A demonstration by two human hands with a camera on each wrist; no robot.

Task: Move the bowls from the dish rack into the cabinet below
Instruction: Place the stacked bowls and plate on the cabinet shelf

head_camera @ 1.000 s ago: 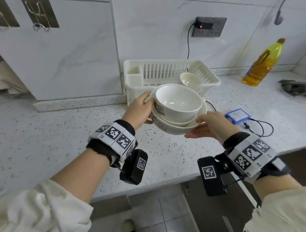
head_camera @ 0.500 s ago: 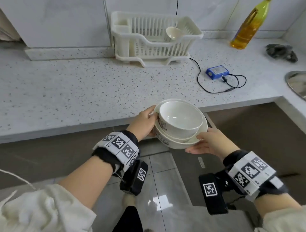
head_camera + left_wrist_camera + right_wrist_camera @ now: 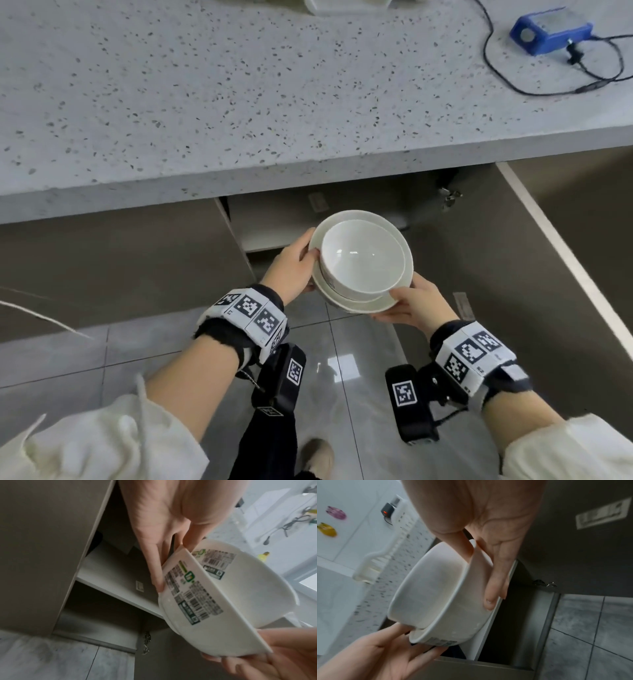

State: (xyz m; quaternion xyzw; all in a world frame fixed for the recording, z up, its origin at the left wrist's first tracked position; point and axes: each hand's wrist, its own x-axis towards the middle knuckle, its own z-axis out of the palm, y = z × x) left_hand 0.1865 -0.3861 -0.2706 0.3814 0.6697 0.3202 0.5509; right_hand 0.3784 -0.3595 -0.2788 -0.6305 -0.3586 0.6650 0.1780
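Observation:
Two stacked white bowls (image 3: 363, 260), the smaller nested in the wider one, are held level in front of the open cabinet (image 3: 274, 222) under the counter. My left hand (image 3: 308, 265) grips the stack's left rim, thumb on top and fingers underneath. My right hand (image 3: 394, 305) holds the lower right rim the same way. In the left wrist view the bowls (image 3: 214, 601) show printed labels on their sides, with the white cabinet shelf (image 3: 106, 574) behind. In the right wrist view the bowls (image 3: 436, 595) sit between both hands.
The speckled counter (image 3: 239, 102) overhangs the cabinet. The cabinet door (image 3: 565, 246) stands open at the right. A blue device (image 3: 548, 31) with a black cable (image 3: 603, 85) lies on the counter. The white dish rack (image 3: 385, 555) is above. Grey floor tiles (image 3: 342, 359) lie below.
The stacked bowls came down from counter height to the front of the open cabinet. My view tilted down with them. Both hands kept their hold.

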